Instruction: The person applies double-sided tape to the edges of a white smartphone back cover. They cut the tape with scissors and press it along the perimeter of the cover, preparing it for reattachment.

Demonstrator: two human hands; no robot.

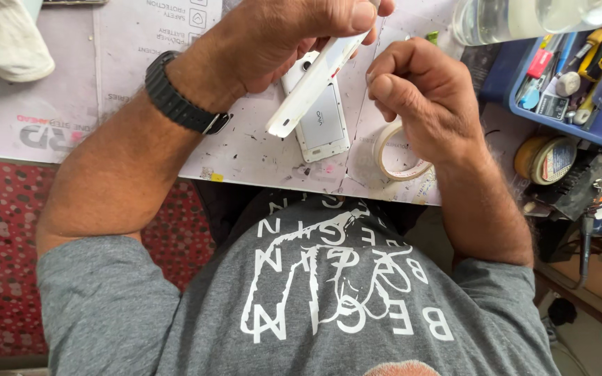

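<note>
1. White plastic is what the left hand [294, 35] pinches: a slim white phone shell [315, 80], held by its upper end between thumb and fingers and tilted in the air above the work mat [245, 150]. A black wristwatch [179, 97] sits on that wrist. The grip is at one end only, so the long free end could swing or slip out if the pinch loosens.

2. The right hand [423, 97] is curled, fingers folded in toward the palm, thumb tip close to the edge of the shell. Whether it holds some small part or tool I cannot tell. Prying at the thin edge with a nail could crack the plastic or make the shell spring away.

3. Directly under the raised shell lies a white phone body [325, 125], flat on the mat. A dropped shell would land on it and might scratch it or knock it toward the near edge of the mat.

4. A tape roll [398, 157] lies just beside the phone body, partly under the right wrist; a sudden wrist move could push it off the edge.

5. Small dark specks litter the mat, and grit could get into an opened phone.

6. Farther right, a blue tray of tools [573, 76] and a clear glass vessel [524, 17] stand near; an elbow swing could upset them.
</note>
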